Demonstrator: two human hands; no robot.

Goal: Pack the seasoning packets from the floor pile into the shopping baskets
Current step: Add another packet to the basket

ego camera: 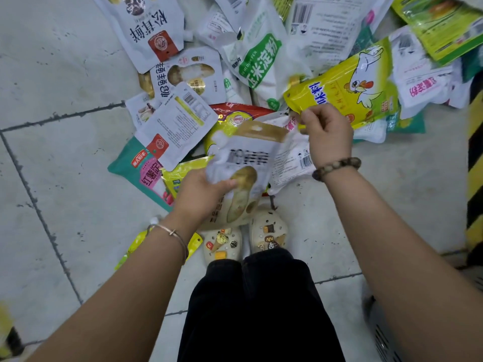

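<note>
L hand (206, 192) grips a white mushroom pouch (243, 163) at frame centre, thumb over its face. The pouch is held above the pile and is blurred. R hand (326, 134) pinches the near corner of the yellow chicken pouch (347, 87), right of centre. The rest of it lies on the floor pile (183, 74) across the upper frame. Pouches look light, soft-sided, glossy film, prob. slippery, contents likely shift. Best taken by a sealed edge or corner w/ a firm pinch, not mid-face. White pouch's long axis runs approx. bottom-to-top of frame, gold-banded end up. Yellow one lies diagonal, centre to upper right.
</note>
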